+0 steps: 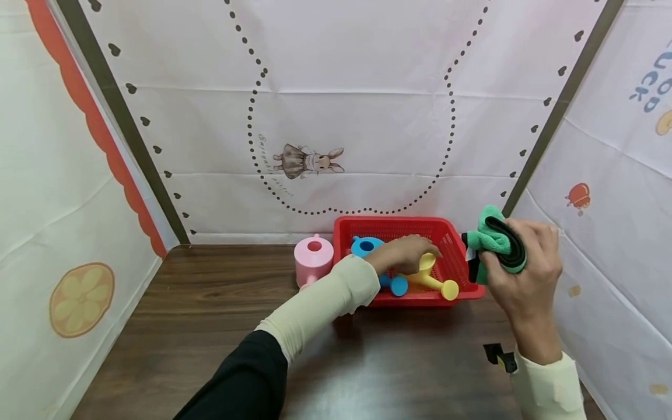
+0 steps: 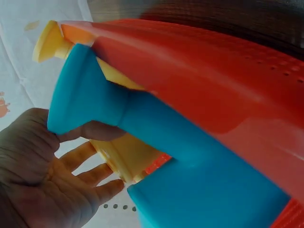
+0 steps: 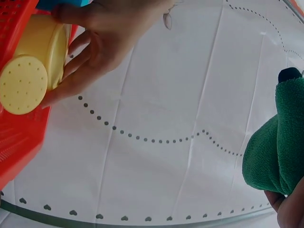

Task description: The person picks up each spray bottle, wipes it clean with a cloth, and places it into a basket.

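Patterned white sheeting [image 1: 357, 122] closes the far side and both flanks of a dark wood-grain tabletop [image 1: 220, 303]. A red basket [image 1: 415, 302] sits at its far edge, containing a blue watering can [image 1: 399, 286] and, to its right, a yellow watering can [image 1: 425, 280]. A pink watering can [image 1: 310, 268] stands on the tabletop just left of the basket.

Left grip [image 1: 409, 252]: fingers spread and fairly straight, at the yellow can; no firm hold is evident. Right grip [image 1: 527, 274]: curled tightly round a folded green-and-black cloth [image 1: 490, 240], held up at the basket's right end.

Assessment: the step in hand appears to be handling the yellow can. Thumb and fingers should bear on opposite sides of its body before any load is taken. The blue spout lies close to the thumb and could be dragged along. A straight lift should keep the yellow sprinkler head from catching the near rim. The cloth warrants a steady pinch, lest its folds loosen.

Not verified: the left forearm and hand cover parts of both cans and the basket floor. Exact thumb contact cannot be confirmed. A small black item [image 1: 493, 353] beside the right sleeve is unidentified.
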Demonstrator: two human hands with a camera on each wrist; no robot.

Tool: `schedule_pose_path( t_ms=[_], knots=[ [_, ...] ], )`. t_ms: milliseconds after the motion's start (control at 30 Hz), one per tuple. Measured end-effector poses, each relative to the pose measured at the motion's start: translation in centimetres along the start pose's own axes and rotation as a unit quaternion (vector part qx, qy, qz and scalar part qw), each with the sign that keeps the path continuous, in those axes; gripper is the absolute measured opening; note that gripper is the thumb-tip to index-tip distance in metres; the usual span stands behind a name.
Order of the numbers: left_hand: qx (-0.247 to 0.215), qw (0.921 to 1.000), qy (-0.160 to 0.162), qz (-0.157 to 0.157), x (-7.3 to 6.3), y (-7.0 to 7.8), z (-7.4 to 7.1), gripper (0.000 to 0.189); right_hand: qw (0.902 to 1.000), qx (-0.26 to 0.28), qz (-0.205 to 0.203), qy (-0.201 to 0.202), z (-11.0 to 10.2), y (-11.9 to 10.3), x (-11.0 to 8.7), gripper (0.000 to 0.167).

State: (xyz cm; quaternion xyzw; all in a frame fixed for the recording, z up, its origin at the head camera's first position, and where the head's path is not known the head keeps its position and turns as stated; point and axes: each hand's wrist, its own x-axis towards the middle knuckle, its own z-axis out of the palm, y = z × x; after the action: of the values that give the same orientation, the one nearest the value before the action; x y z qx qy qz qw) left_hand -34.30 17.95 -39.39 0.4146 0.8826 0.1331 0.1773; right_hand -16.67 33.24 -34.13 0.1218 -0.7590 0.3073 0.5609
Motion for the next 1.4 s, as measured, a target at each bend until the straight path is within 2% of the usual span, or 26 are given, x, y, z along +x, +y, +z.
schedule_pose_path(
  t_ms=[167, 233, 333, 433, 500, 567, 733, 800, 900, 1000, 1100, 1233, 1400],
  knots=[
    [0.029, 0.9979, -0.055, -0.02, 0.0, 0.2, -0.2, 0.098, 0.9999, 0.006, -0.002, -0.009, 0.5, -0.5, -0.2, 0.046],
    [0.029, 0.9976, -0.06, -0.018, -0.3, 0.0, -0.3, 0.101, 0.9999, 0.008, -0.005, -0.008, 0.6, -0.6, -0.2, 0.046],
    [0.016, 0.9993, -0.032, 0.01, -1.2, -0.8, -0.4, 0.101, 0.9999, 0.01, -0.008, -0.007, 0.8, -0.8, -0.1, 0.046],
    [-0.003, 0.9992, 0.015, 0.036, -3.3, -2.2, -0.9, 0.095, 0.9998, 0.012, -0.009, -0.01, 1.1, -1.0, -0.2, 0.046],
    [-0.006, 0.9983, 0.04, 0.041, -5.3, -3.6, -1.4, 0.089, 0.9997, 0.014, -0.009, -0.016, 1.2, -1.1, -0.4, 0.046],
    [-0.017, 0.9975, 0.061, 0.033, -7.6, -5.5, -2.3, 0.083, 0.9996, 0.017, -0.01, -0.021, 1.5, -1.3, -0.5, 0.046],
    [-0.043, 0.9929, 0.11, -0.017, -13.6, -11.8, -4.5, 0.076, 0.9989, 0.034, -0.016, -0.027, 2.4, -1.8, -0.4, 0.045],
    [-0.044, 0.9922, 0.11, -0.036, -15.6, -14.2, -4.7, 0.083, 0.9984, 0.046, -0.015, -0.029, 2.8, -2.1, -0.4, 0.044],
    [-0.045, 0.9944, 0.085, -0.044, -17.6, -16.9, -4.1, 0.097, 0.997, 0.065, -0.011, -0.04, 3.3, -2.6, -0.6, 0.043],
    [-0.073, 0.9956, 0.055, -0.023, -17.9, -18.4, -2.6, 0.105, 0.9956, 0.067, -0.009, -0.065, 3.7, -3.0, -0.6, 0.044],
    [-0.094, 0.9943, 0.049, -0.013, -17.8, -19.1, -1.1, 0.104, 0.9939, 0.072, -0.014, -0.083, 4.1, -3.3, -0.9, 0.046],
    [-0.1, 0.9919, 0.073, -0.028, -17.9, -19.5, 0.1, 0.102, 0.9929, 0.076, -0.021, -0.089, 4.6, -3.5, -1.4, 0.047],
    [-0.121, 0.9857, 0.109, -0.044, -17.9, -19.8, 0.3, 0.1, 0.993, 0.07, -0.015, -0.094, 4.9, -3.6, -1.9, 0.046]
  ],
)
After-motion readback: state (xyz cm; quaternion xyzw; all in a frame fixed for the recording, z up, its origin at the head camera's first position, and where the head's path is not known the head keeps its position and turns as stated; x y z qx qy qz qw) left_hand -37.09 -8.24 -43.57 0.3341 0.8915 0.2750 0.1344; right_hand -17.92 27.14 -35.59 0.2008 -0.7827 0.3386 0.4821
